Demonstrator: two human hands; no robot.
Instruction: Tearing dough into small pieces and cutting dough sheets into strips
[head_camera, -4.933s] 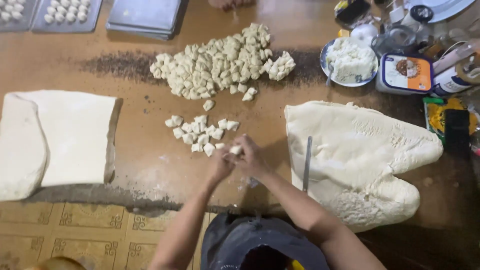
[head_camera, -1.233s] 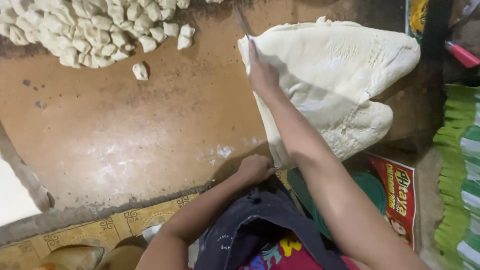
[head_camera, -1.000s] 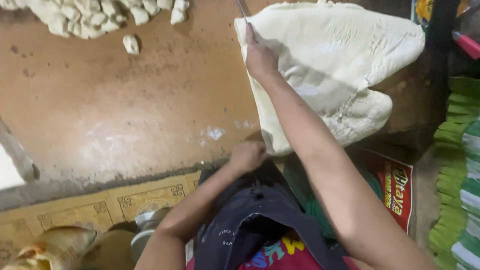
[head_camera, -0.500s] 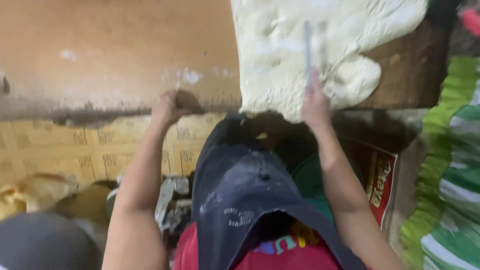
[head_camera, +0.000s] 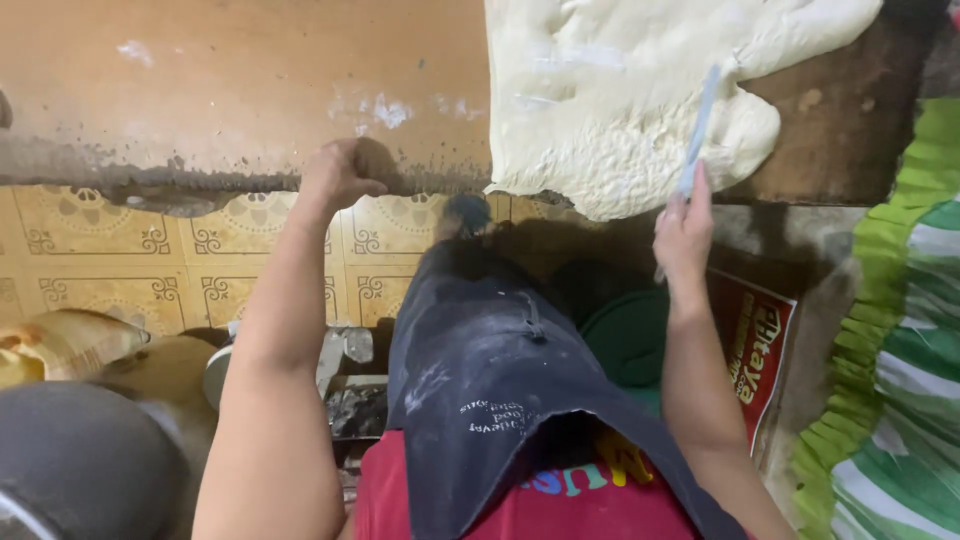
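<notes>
Looking straight down here. A big slab of pale dough (head_camera: 640, 90) fills the upper right of the frame, its lower lobe hanging a bit over the edge of the brown worktable (head_camera: 220, 90). The right hand (head_camera: 683, 235), right of centre, grips a thin blade (head_camera: 697, 125) that lies up across the dough. The left hand (head_camera: 335, 180), left of centre, is curled on the table's front edge. Below the table: patterned yellow tiles (head_camera: 130, 260) on the left, a dark floury apron (head_camera: 500, 380) at centre bottom, a green-striped sack (head_camera: 900, 380) along the right edge.
</notes>
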